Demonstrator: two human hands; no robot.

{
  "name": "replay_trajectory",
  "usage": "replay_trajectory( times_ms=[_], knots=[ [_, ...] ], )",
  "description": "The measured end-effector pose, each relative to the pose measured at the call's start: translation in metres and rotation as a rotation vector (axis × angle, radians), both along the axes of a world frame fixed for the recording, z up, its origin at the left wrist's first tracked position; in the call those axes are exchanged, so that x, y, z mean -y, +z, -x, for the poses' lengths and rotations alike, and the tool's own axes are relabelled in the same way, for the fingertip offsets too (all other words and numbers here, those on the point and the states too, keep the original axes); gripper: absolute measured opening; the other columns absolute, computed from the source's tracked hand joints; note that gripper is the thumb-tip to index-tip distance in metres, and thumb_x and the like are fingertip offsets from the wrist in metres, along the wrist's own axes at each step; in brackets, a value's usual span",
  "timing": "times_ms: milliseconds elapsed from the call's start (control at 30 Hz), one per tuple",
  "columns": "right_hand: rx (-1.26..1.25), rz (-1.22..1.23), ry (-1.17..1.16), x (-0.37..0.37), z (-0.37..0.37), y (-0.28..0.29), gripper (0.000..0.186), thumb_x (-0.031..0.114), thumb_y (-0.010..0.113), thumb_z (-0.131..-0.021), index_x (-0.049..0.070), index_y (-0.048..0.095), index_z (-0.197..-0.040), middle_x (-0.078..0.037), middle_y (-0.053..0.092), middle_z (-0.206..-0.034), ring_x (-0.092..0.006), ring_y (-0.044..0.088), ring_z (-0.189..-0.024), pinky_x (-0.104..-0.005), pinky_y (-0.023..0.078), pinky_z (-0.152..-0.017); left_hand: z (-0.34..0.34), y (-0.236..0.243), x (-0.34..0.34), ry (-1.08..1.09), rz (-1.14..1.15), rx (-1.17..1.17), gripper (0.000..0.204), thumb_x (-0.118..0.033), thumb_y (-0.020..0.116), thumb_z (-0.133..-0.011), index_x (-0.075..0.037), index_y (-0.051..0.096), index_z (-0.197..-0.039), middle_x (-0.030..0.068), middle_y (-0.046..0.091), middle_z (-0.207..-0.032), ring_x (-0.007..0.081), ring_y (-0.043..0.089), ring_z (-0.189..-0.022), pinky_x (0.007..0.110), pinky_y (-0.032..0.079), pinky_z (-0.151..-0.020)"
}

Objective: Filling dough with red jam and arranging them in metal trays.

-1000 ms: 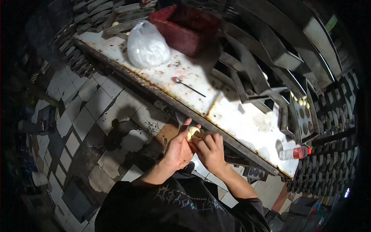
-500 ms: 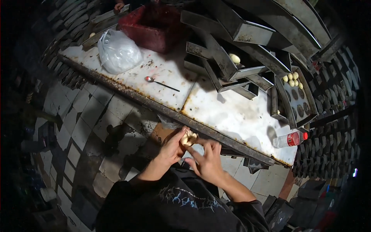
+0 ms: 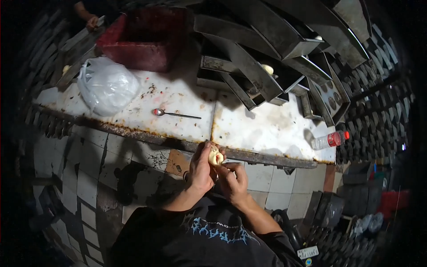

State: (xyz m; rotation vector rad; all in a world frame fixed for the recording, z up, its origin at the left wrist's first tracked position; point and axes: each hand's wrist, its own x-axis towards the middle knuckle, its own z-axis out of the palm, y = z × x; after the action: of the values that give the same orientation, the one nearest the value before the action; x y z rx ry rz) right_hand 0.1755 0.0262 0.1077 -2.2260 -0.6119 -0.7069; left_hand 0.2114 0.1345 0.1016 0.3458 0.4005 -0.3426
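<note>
A small cup of pale dough [image 3: 214,159] with red filling showing in its opening sits in my left hand [image 3: 201,172], just off the front edge of the table. The left fingers curl round its side and the thumb lies along it. Bent fingers of my right hand [image 3: 233,179] press the dough's near rim, with the fingertips partly hidden behind it. Beyond my hands, a spoon [image 3: 182,116] with a dark handle and red stuff in its bowl lies on the stained white tabletop [image 3: 262,129].
A full white plastic bag [image 3: 109,86] and a red tub [image 3: 133,51] stand at the left back. Dark metal trays [image 3: 249,66] are stacked crosswise at the right back, one with a pale dough ball [image 3: 267,69]. A bottle [image 3: 329,140] lies right. Another person's hand [image 3: 92,21] shows far left.
My view has shifted, and the table now lies more level. My hands stay together at the dough, whose red filling now shows. The right fingers have moved to its near rim.
</note>
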Motion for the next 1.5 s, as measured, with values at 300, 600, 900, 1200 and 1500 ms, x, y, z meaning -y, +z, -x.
replay_trajectory(
  times_ms=[300, 600, 900, 1200, 1500],
  knots=[
    [-0.729, -0.139, 0.015, 0.010, -0.035, 0.073, 0.014, 0.011, 0.067, -0.076, 0.002, 0.060, -0.085, -0.009, 0.049, -0.097, -0.0180, 0.050, -0.086, -0.0284, 0.041, -0.078, -0.017, 0.002, -0.036, -0.553, -0.019, 0.338, 0.023, -0.015, 0.049, -0.089, -0.001, 0.050, -0.108, 0.0042, 0.056, -0.092, 0.0101, 0.053, -0.085, 0.022, 0.042, -0.075],
    [-0.317, -0.223, -0.179, 0.020, -0.007, 0.036, 0.025, 0.002, 0.066, -0.075, -0.003, 0.057, -0.097, -0.013, 0.052, -0.090, -0.0224, 0.052, -0.081, -0.0291, 0.043, -0.072, -0.010, -0.003, 0.007, -0.103, 0.007, 0.224, 0.020, -0.016, 0.043, -0.091, -0.001, 0.051, -0.101, 0.0149, 0.058, -0.096, 0.0249, 0.058, -0.092, 0.037, 0.049, -0.073],
    [-0.102, -0.185, 0.042, 0.122, 0.002, 0.038, 0.025, -0.001, 0.072, -0.066, 0.000, 0.057, -0.086, -0.010, 0.051, -0.081, -0.0235, 0.051, -0.071, -0.0312, 0.042, -0.059, 0.005, 0.015, 0.095, -0.260, -0.418, 0.550, 0.021, -0.011, 0.044, -0.084, 0.002, 0.052, -0.097, 0.0089, 0.056, -0.086, 0.0131, 0.054, -0.076, 0.023, 0.043, -0.072],
    [-0.557, -0.723, -0.042, 0.247, -0.028, -0.040, 0.017, 0.009, 0.057, -0.085, -0.004, 0.059, -0.095, -0.013, 0.057, -0.087, -0.0189, 0.057, -0.077, -0.0268, 0.047, -0.070, -0.034, -0.024, 0.217, -0.016, -1.560, 0.962, 0.054, -0.025, 0.068, -0.078, -0.002, 0.037, -0.115, 0.0159, 0.052, -0.099, 0.0229, 0.056, -0.083, 0.032, 0.046, -0.070],
    [-0.696, -0.302, 0.156, 0.251, -0.137, -0.114, 0.030, 0.026, 0.049, -0.088, -0.001, 0.059, -0.080, -0.018, 0.057, -0.072, -0.0263, 0.056, -0.068, -0.0364, 0.044, -0.067, -0.051, -0.070, 0.210, 0.178, -1.541, 0.809, 0.053, -0.020, 0.067, -0.078, 0.001, 0.040, -0.119, 0.0136, 0.054, -0.111, 0.0237, 0.050, -0.107, 0.032, 0.038, -0.091]
  ],
)
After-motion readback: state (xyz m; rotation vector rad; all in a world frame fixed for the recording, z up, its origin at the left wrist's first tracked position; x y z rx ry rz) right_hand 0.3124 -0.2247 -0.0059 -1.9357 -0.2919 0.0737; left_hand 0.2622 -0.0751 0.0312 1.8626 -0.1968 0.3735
